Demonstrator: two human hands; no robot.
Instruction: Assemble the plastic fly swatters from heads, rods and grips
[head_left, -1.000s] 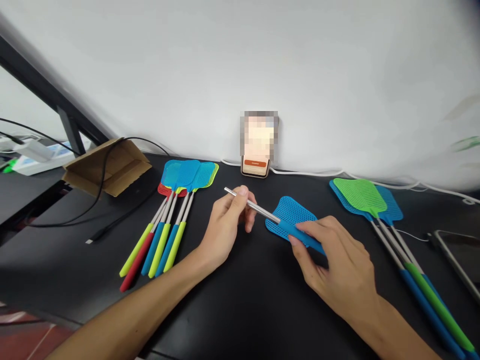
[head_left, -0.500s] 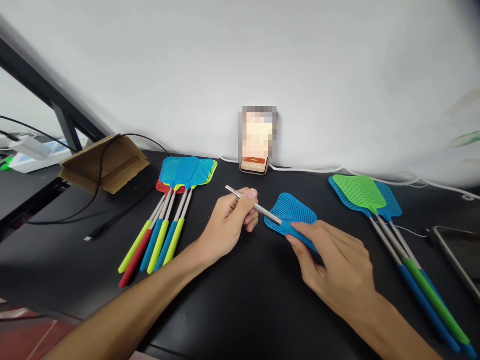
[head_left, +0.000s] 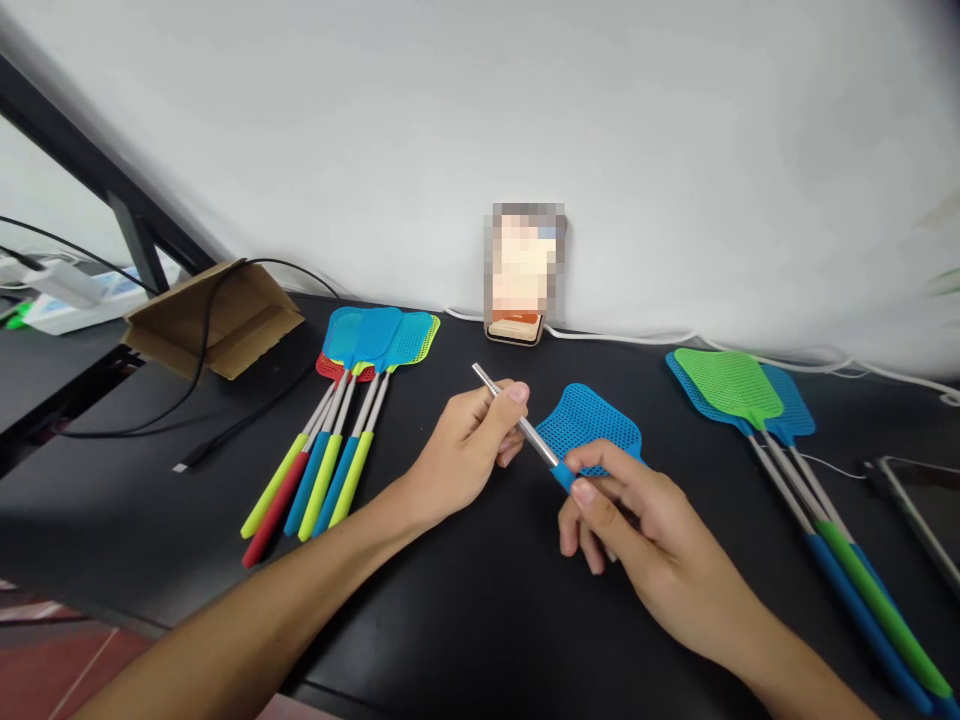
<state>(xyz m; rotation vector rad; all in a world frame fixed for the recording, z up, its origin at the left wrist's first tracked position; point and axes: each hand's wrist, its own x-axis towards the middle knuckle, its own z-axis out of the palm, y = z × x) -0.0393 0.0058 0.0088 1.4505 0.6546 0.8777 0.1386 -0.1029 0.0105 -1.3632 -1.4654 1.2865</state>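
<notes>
**Both hands on a metal rod at frame centre**

My left hand [head_left: 469, 440], centre of frame, pinches the rod [head_left: 514, 415] betw. thumb and fingers near its upper-left end; the bare tip sticks out up-left past the thumb. My right hand [head_left: 637, 530], lower right of centre, has thumb and forefinger pressed together on the blue collar at the rod's lower-right end, other fingers curled beneath. The rod runs diagonally, upper left to lower right, raised off the table [head_left: 450, 610]. A loose blue head [head_left: 596, 425] lies flat just behind my right fingers, centre-right; whether it touches the collar I cannot tell.

Left of centre: a fanned bundle [head_left: 337, 430] of finished swatters, heads toward the wall, grips in yellow, red, blue. Right edge: a second group [head_left: 757, 420], green head atop blue ones, handles running to lower right. Upper left: an open carton [head_left: 217, 325] w/ a black cable across it. Top centre, against the wall: a phone [head_left: 523, 285], screen blurred.
</notes>
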